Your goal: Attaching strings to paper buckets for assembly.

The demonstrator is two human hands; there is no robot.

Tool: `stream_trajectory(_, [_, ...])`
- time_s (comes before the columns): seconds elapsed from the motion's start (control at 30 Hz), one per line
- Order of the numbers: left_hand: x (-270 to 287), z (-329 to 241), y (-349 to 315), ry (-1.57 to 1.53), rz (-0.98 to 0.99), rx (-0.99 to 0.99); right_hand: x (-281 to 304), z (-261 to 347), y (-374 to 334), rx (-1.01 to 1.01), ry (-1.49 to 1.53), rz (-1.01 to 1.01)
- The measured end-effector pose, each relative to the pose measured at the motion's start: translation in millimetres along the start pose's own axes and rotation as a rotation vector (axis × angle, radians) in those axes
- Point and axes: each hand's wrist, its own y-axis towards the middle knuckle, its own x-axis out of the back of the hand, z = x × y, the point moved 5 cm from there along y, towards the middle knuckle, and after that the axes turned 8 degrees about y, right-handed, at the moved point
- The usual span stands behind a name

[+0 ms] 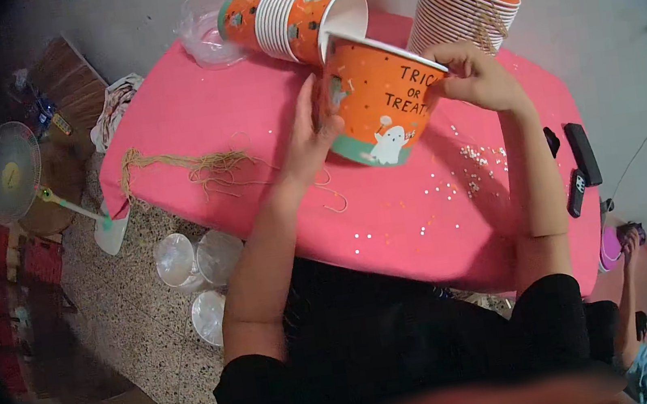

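Between my two hands an orange paper bucket (381, 100) with a green base and a white ghost print is held tilted above the pink-covered table (258, 202). My left hand (309, 132) supports its left side, with the fingers partly hidden behind it. At the upper right rim, my right hand (479, 77) pinches the edge between thumb and fingers. Just behind lies a sideways stack of matching buckets (288, 23), the nearest one's mouth facing right. Another tall stack of buckets (469, 3) stands upside down at the far right, with tan strings hanging over its rims.
Tan strings (196, 165) lie bundled at the table's left, and white paper dots (485, 154) are scattered at right. Dark devices (581, 153) rest by the right edge. Clear plastic-lined containers (176, 261) and a fan (9, 172) stand on the left. Another person (642, 323) is at lower right.
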Motion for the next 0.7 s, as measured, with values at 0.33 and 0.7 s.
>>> stream_trajectory(0.33, [-4.9, 14.5, -4.5, -0.395, 0.091, 0.246, 15.7, -1.4, -10.7, 0.038, 0.072, -0.026])
stream_trajectory(0.7, [17.7, 35.2, -5.7, -0.728, -0.091, 0.424, 25.5, 1.0, -17.5, 0.141, 0.164, -0.076])
